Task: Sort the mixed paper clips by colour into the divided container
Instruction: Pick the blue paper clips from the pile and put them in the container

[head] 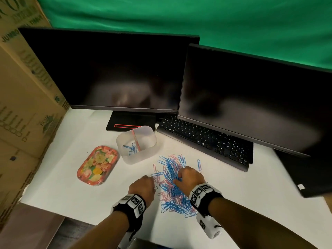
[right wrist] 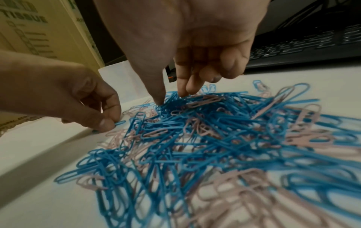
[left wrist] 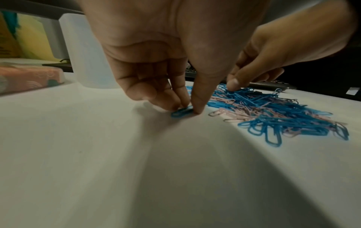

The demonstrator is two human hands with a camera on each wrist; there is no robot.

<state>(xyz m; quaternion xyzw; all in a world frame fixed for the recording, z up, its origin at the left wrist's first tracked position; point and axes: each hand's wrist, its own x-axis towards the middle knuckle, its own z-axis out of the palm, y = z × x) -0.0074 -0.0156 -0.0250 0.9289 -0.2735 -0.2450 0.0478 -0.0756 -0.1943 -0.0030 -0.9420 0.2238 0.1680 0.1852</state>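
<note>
A mixed pile of blue and pink paper clips (head: 172, 186) lies on the white table (head: 71, 186). My left hand (head: 152, 177) is at the pile's left edge. Its thumb and fingers pinch a single blue clip (left wrist: 181, 112) that lies flat on the table. My right hand (head: 177, 178) reaches down into the top of the pile (right wrist: 195, 131), with blue clips (right wrist: 171, 96) between its thumb and two fingers. The translucent divided container (head: 152, 141) stands behind the pile, with a pink divider (head: 136, 139) and a few blue clips (head: 130, 148) in its left compartment.
A floral tin (head: 98, 165) lies left of the container. A black keyboard (head: 206, 139) and two dark monitors (head: 111, 69) stand behind. Cardboard boxes (head: 27, 105) wall off the left side. The table's front edge (head: 45, 207) runs near my left forearm.
</note>
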